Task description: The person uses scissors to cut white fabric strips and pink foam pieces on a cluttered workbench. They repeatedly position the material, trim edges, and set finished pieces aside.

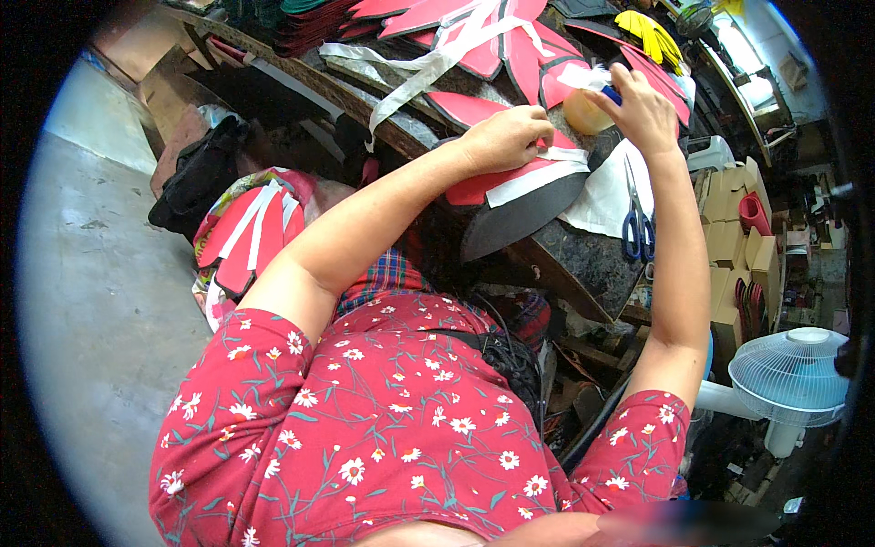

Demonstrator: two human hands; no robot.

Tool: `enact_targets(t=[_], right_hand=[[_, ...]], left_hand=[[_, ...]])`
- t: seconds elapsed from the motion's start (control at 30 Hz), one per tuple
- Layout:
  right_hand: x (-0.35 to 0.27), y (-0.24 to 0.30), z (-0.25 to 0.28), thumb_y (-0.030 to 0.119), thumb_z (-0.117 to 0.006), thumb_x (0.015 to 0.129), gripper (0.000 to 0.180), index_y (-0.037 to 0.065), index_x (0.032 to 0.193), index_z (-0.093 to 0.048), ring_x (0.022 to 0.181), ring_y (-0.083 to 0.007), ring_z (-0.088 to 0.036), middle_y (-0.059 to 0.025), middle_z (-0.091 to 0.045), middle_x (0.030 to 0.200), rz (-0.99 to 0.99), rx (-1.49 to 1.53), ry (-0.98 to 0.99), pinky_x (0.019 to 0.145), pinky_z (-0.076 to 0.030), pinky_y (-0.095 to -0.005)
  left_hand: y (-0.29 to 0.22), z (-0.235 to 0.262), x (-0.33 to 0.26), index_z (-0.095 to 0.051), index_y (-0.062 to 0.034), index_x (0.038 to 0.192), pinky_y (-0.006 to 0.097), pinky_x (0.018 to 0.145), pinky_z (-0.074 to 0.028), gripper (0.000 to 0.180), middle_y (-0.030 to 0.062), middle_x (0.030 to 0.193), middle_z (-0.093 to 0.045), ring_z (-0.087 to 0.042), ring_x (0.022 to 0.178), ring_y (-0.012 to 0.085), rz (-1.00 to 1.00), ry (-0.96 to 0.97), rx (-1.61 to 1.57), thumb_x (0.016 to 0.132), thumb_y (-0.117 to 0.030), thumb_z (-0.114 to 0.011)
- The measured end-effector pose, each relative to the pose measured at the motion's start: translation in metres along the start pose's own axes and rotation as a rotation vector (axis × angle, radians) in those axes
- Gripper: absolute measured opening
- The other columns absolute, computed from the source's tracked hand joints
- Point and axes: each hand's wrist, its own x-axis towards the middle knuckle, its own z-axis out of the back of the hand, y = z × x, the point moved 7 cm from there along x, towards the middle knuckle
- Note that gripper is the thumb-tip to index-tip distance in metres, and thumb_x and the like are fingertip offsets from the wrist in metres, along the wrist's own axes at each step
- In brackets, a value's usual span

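Observation:
A red piece (pixel 470 189) with a black lower part (pixel 524 219) and white strips (pixel 538 183) across it lies at the near edge of the workbench. My left hand (pixel 510 137) rests on its upper part with curled fingers; their tips are partly hidden. Farther right, my right hand (pixel 645 111) pinches a small blue thing (pixel 612 94), perhaps a handle, above a rounded container of yellowish stuff (pixel 585 115). Dark blue-handled scissors (pixel 637 232) lie just left of my right forearm, on a white sheet (pixel 609 196).
More red pieces with black edges (pixel 519 59) and long white strips (pixel 406 100) cover the bench's far side. Yellow pieces (pixel 649 38) lie behind. Red pieces (pixel 248 235) sit in a bag at left. Cardboard boxes (pixel 725 219) and a fan (pixel 789 376) stand right.

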Motion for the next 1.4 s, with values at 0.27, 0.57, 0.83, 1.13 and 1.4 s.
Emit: enact_targets(t=[0.27, 0.57, 0.83, 1.13, 1.4], right_hand=[[0.006, 0.016, -0.021, 0.043, -0.062, 0.093, 0.033, 0.015, 0.109, -0.055, 0.097, -0.0299, -0.068, -0.0124, -0.064, 0.115, -0.072, 0.056, -0.206, 0.07, -0.058, -0.0401], [-0.036, 0.006, -0.015, 0.027, -0.063, 0.095, 0.045, 0.025, 0.139, -0.055, 0.126, -0.0311, -0.056, -0.0144, -0.046, 0.149, -0.104, 0.389, -0.313, 0.101, -0.048, -0.0388], [-0.061, -0.012, 0.032, 0.029, -0.068, 0.094, 0.074, 0.009, 0.154, -0.03, 0.134, -0.0284, -0.048, -0.0164, -0.039, 0.154, -0.264, 0.717, -0.346, 0.109, -0.04, -0.039], [-0.207, -0.04, 0.026, 0.022, -0.068, 0.091, 0.028, 0.006, 0.113, -0.066, 0.079, -0.0266, -0.064, -0.013, -0.063, 0.091, -0.695, 0.494, 0.229, 0.073, -0.051, -0.0391], [-0.24, -0.025, 0.012, 0.032, -0.071, 0.087, 0.039, 0.007, 0.116, -0.064, 0.102, -0.0334, -0.064, -0.0135, -0.064, 0.108, -0.844, 0.188, 0.455, 0.085, -0.049, -0.045]], left_hand=[[-0.006, -0.004, 0.0, -0.06, -0.0121, 0.126, 0.04, 0.092, -0.048, 0.039, 0.013, 0.108, -0.059, -0.058, 0.102, 0.0304, -0.016, 0.037, 0.073, 0.092, -0.032, -0.063], [-0.026, -0.017, -0.002, -0.068, -0.0289, 0.122, 0.038, 0.094, -0.047, 0.046, 0.0078, 0.11, -0.06, -0.055, 0.105, 0.0274, -0.207, 0.119, 0.445, 0.089, -0.058, -0.059], [-0.024, -0.018, 0.01, -0.072, -0.0176, 0.109, 0.041, 0.089, -0.049, 0.038, 0.0101, 0.1, -0.061, -0.058, 0.1, 0.0301, -0.127, 0.196, 0.405, 0.088, -0.049, -0.065], [-0.013, -0.04, 0.032, -0.061, -0.0296, 0.127, 0.039, 0.079, -0.054, 0.049, 0.0111, 0.108, -0.056, -0.062, 0.097, 0.029, -0.106, 0.344, 0.593, 0.093, -0.062, -0.049], [-0.015, -0.046, 0.046, -0.071, -0.0164, 0.105, 0.043, 0.087, -0.051, 0.034, 0.0108, 0.103, -0.062, -0.061, 0.104, 0.0316, 0.064, 0.125, 0.566, 0.082, -0.041, -0.071]])
